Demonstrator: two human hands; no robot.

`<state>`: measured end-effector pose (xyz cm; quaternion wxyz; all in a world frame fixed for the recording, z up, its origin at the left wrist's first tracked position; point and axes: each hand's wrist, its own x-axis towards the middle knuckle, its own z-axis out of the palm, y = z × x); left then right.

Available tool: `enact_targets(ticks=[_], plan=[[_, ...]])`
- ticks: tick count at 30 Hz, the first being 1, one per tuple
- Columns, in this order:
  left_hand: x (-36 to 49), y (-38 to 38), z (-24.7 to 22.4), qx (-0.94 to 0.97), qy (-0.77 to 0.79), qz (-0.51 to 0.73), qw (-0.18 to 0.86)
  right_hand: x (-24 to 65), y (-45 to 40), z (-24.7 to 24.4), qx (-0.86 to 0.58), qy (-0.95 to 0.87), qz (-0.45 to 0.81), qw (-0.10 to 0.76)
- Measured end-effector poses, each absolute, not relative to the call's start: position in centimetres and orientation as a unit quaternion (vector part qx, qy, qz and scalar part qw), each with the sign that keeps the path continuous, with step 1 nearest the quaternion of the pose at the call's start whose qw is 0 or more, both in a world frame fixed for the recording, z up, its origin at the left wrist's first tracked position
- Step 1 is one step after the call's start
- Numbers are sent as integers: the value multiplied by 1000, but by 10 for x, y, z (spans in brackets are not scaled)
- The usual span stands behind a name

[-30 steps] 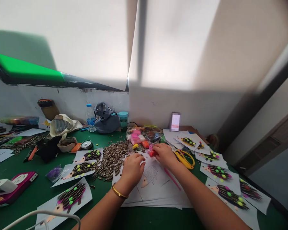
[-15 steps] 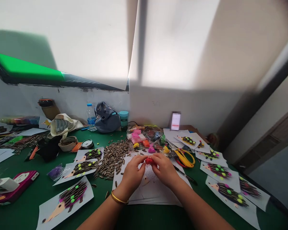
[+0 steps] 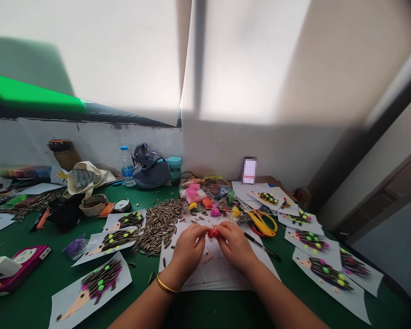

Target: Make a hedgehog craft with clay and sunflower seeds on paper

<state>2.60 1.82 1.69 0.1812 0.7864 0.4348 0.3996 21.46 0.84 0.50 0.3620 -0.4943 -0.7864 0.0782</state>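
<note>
Both hands meet above a white sheet (image 3: 219, 276) that bears a small hedgehog drawing. Between my fingertips is a small red lump (image 3: 213, 233), which looks like clay, perhaps in clear wrapping. My left hand (image 3: 189, 246), with a gold bangle at its wrist, pinches the lump from the left. From the right, my right hand (image 3: 235, 244) pinches it too. Left of the sheet lies a heap of striped seeds (image 3: 159, 224). Just behind the hands are bags of coloured clay (image 3: 205, 194).
Yellow-handled scissors (image 3: 264, 225) and a dark pen (image 3: 265, 246) lie right of the sheet. Hedgehog pictures lie at the left (image 3: 68, 315) and right (image 3: 358, 306). A phone (image 3: 249, 171), a blue bag (image 3: 152, 173) and a water bottle (image 3: 126, 167) stand along the wall.
The view has shifted slightly. My fingers have moved a little around the red lump, and more of it shows between the two hands.
</note>
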Motion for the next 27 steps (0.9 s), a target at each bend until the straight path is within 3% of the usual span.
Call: enact_targets(ticks=[5, 10, 19, 27], plan=[[28, 15, 19, 821, 415, 364, 145, 217, 5, 4, -500, -780, 83, 367], [28, 16, 18, 805, 424, 377, 172, 218, 5, 1, -500, -779, 86, 368], [32, 30, 4, 671, 433, 446, 404, 217, 6, 0, -493, -775, 89, 386], [30, 27, 6, 728, 432, 476, 236, 210, 2, 4, -492, -783, 122, 360]])
